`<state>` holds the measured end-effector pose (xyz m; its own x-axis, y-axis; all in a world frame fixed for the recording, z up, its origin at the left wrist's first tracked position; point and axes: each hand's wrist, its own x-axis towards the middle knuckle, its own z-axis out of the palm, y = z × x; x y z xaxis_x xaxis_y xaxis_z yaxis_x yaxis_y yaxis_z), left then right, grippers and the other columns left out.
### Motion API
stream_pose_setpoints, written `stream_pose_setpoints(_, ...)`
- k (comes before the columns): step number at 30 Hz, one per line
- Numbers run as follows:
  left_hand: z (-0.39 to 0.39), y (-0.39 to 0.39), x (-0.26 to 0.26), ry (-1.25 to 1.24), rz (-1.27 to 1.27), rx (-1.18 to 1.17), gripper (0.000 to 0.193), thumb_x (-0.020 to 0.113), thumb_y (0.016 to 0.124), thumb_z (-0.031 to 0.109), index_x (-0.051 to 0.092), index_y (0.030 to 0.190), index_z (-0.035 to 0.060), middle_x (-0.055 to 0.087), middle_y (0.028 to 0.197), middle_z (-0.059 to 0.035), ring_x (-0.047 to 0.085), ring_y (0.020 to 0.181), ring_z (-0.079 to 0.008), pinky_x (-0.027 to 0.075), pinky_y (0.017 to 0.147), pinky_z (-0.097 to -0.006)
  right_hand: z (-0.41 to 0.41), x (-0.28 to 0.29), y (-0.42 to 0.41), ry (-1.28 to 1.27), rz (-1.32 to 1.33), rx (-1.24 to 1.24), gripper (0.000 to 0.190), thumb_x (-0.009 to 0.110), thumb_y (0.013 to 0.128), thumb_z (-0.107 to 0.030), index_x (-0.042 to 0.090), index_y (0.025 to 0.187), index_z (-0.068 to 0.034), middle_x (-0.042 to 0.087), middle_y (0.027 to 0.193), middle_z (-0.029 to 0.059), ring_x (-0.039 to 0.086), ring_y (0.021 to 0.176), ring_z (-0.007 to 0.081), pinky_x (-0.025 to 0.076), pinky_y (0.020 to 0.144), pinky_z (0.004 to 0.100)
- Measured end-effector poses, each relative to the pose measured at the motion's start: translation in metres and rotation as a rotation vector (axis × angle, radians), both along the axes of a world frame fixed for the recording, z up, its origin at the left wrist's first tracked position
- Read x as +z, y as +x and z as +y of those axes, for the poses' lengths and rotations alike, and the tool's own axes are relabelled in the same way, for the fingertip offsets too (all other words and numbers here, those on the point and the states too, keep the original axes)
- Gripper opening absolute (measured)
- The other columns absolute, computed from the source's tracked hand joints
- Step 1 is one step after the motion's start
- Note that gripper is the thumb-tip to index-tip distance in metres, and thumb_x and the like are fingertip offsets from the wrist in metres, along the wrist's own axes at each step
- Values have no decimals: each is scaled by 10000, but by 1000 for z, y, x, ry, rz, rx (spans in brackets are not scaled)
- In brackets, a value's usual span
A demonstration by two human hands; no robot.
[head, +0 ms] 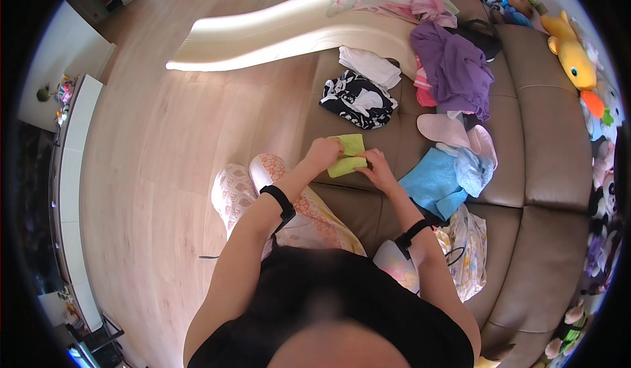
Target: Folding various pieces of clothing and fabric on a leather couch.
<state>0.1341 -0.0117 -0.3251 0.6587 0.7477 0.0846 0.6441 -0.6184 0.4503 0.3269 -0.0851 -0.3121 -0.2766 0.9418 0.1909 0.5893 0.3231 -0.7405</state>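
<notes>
A small yellow-green cloth (352,144) lies on the brown leather sofa seat before me, with a gap or fold across its middle. My left hand (326,153) grips its left edge, fingers curled. At its right side, my right hand (378,170) pinches the cloth between thumb and fingers. Just beyond are a black-and-white patterned garment (359,100) and a folded white cloth (370,66). To the right of my right hand lies a blue towel-like cloth (429,180), partly under a paler blue one.
A purple garment (451,67) and pink slipper-like items (443,129) lie on the sofa's right side. A cream slide (256,38) crosses beyond the seat. Floral fabric (468,254) lies by my right forearm. Plush toys, one a yellow one (572,55), line the sofa back.
</notes>
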Motion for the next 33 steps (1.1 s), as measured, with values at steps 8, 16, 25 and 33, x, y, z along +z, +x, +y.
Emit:
stream_pose_setpoints(8,5,2,2,-81,-64,43,87,588,741,184,606,759,100,593,798,-70,591,742,-261,465,642,-381,11,1,-7,125,-116,-18,230,665,684,-159,579,876,-64,519,955,55,463,872,239,342,769,341)
stream_pose_setpoints(16,5,-6,3,-122,-212,66,91,533,797,156,526,853,84,557,830,-83,558,787,-299,445,634,-407,20,12,-24,258,-369,-127,162,655,683,-223,623,695,-65,515,1023,5,432,961,196,289,805,367)
stream_pose_setpoints(25,-8,-12,9,-147,-371,31,73,504,814,138,494,859,81,537,862,-83,548,793,-299,437,619,-401,27,-17,-35,145,-13,-476,136,699,561,-54,589,631,-20,584,762,78,550,741,243,441,647,316)
stream_pose_setpoints(33,-9,-11,8,-137,-433,7,83,526,795,118,491,853,69,547,854,-107,547,773,-326,440,637,-410,32,-2,-38,-78,84,-364,228,689,600,-37,579,799,-24,504,744,47,510,607,158,427,559,270)
